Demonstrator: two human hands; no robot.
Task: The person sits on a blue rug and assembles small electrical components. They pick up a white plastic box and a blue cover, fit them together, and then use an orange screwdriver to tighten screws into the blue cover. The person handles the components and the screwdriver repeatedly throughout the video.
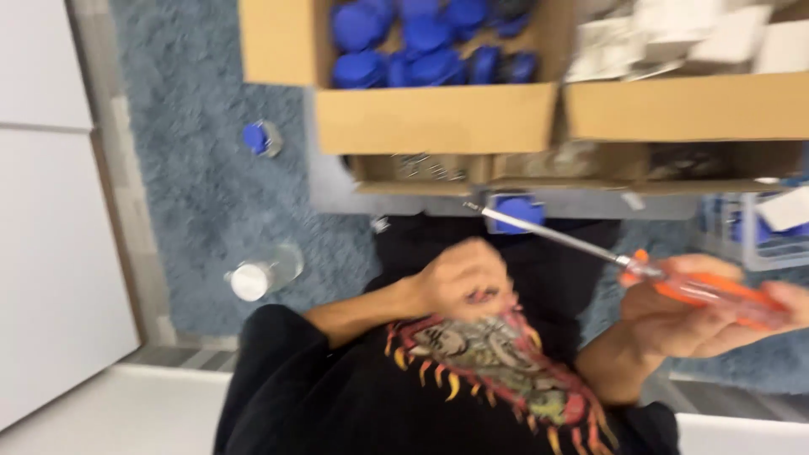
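My right hand is at the right, shut on a screwdriver with an orange handle. Its metal shaft slants up and left, and the tip ends close to a small blue part under the boxes. At the centre my left hand is curled into a fist just above my black printed shirt. Nothing shows in that fist, and the picture is blurred.
A cardboard box of blue caps stands at the top, beside another box of white items. A clear bottle and a blue-capped item lie on the blue-grey carpet. A wire basket is at the right.
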